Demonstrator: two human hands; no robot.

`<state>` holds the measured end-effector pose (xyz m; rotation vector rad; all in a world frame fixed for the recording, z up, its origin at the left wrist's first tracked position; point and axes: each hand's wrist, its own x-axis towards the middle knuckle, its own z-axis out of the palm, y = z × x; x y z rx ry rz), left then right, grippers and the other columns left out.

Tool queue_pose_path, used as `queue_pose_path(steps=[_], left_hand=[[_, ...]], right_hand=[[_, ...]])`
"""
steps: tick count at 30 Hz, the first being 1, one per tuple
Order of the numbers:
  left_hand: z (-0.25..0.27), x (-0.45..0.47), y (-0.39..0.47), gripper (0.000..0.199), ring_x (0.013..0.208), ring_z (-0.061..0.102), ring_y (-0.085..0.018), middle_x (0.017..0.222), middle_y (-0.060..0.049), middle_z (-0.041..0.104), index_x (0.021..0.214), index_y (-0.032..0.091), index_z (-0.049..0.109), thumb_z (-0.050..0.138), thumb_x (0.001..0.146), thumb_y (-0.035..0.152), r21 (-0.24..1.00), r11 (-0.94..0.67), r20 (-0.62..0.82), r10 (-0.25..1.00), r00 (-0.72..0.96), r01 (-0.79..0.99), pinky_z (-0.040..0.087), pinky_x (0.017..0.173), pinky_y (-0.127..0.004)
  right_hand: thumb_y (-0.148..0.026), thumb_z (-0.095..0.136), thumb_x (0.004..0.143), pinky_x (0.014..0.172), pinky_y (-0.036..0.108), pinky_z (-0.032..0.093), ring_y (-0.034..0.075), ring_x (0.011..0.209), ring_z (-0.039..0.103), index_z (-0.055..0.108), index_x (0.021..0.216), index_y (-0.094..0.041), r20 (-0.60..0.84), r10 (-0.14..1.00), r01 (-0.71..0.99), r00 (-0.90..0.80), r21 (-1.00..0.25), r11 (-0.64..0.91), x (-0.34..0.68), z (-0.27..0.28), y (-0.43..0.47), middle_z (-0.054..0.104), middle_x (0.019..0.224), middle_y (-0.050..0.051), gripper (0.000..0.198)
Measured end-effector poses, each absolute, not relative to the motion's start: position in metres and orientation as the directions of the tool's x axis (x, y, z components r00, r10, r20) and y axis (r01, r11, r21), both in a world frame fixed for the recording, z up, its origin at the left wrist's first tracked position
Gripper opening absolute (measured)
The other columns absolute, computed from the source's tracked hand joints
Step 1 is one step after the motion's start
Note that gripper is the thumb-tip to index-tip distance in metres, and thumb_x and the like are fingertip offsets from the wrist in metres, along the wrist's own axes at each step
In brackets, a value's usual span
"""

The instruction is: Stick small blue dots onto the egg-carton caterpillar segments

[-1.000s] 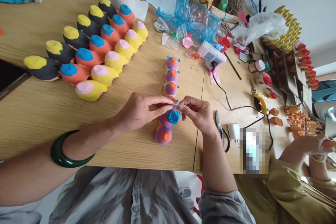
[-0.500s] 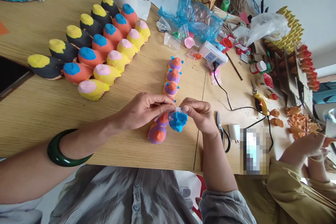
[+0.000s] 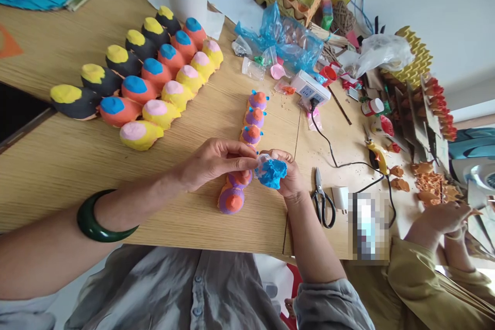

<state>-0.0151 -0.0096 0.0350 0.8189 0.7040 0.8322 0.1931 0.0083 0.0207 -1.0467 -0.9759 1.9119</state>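
A lump of blue modelling clay [image 3: 273, 173] in a clear plastic wrapper is held between my two hands. My left hand [image 3: 216, 162] pinches the wrapper's left side between thumb and fingers. My right hand [image 3: 291, 178] is closed around the clay's right side, its fingers partly hidden behind it. Below the hands runs a row of purple pieces with orange tops [image 3: 231, 201]. The farther ones carry small blue knobs [image 3: 257, 116]. My hands and the clay cover the middle of that row.
Rows of painted egg-shaped pieces [image 3: 141, 111] stand to the left. On the right lie black-handled scissors [image 3: 319, 201], a white plug adapter [image 3: 341, 198], a power strip [image 3: 310, 87] with a black cord, and a yellow glue gun [image 3: 379, 157]. A co-worker's hands [image 3: 444, 219] are at far right.
The right hand has shifted from pinching the wrapper's top edge to holding the clay from its right side. The clay has turned and moved slightly right and up.
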Motion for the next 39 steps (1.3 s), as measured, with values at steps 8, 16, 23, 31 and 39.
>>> queue_pose_path(steps=[8,16,23,31,39], left_hand=[[0.039,-0.021,-0.006,0.026,0.058,0.07,-0.012,0.069,-0.003,0.079,0.087,0.015,0.085,0.096,0.074,0.034,0.881,0.404,-0.27,0.856,0.441,-0.244,0.058,0.058,-0.019],[0.044,-0.021,-0.009,0.032,0.037,0.042,-0.002,0.046,0.005,0.057,0.088,0.014,0.082,0.097,0.074,0.039,0.717,0.536,-0.24,0.791,0.563,-0.446,0.031,0.035,-0.01],[0.04,-0.011,-0.014,0.035,0.034,0.041,-0.003,0.042,0.007,0.052,0.081,0.014,0.073,0.095,0.079,0.041,0.592,0.591,-0.211,0.77,0.602,-0.548,0.042,0.038,-0.013],[0.039,-0.015,-0.009,0.044,0.056,0.065,-0.01,0.064,0.0,0.07,0.091,0.01,0.075,0.099,0.072,0.041,0.647,0.502,-0.242,0.849,0.469,-0.574,0.057,0.055,-0.019],[0.045,-0.014,-0.012,0.03,0.063,0.065,-0.009,0.069,0.004,0.073,0.088,0.015,0.077,0.093,0.079,0.038,0.794,0.394,-0.211,0.893,0.398,-0.463,0.057,0.063,-0.02]], right_hand=[[-0.053,0.093,0.075,0.041,0.018,0.044,0.006,0.045,0.046,0.067,0.058,-0.017,-0.221,0.87,-0.24,-0.44,-0.905,-0.351,0.196,0.027,0.009,0.05,0.054,-0.005,0.048],[-0.056,0.093,0.075,0.043,0.02,0.049,0.009,0.046,0.057,0.081,0.081,-0.016,-0.212,0.763,-0.169,-0.611,-0.906,-0.387,0.207,0.016,0.011,0.068,0.062,0.001,0.042],[-0.06,0.099,0.061,0.036,0.019,0.044,0.008,0.043,0.05,0.071,0.072,-0.017,-0.278,0.736,-0.198,-0.618,-0.85,-0.488,0.192,0.015,0.007,0.059,0.054,-0.004,0.052],[-0.059,0.096,0.064,0.037,0.019,0.044,0.007,0.045,0.046,0.068,0.066,-0.018,-0.253,0.824,-0.281,-0.507,-0.855,-0.436,0.193,0.014,0.007,0.06,0.058,-0.002,0.05],[-0.059,0.094,0.067,0.04,0.02,0.045,0.008,0.047,0.041,0.066,0.068,-0.021,-0.231,0.879,-0.253,-0.417,-0.899,-0.356,0.186,0.022,0.005,0.047,0.053,-0.007,0.048]])
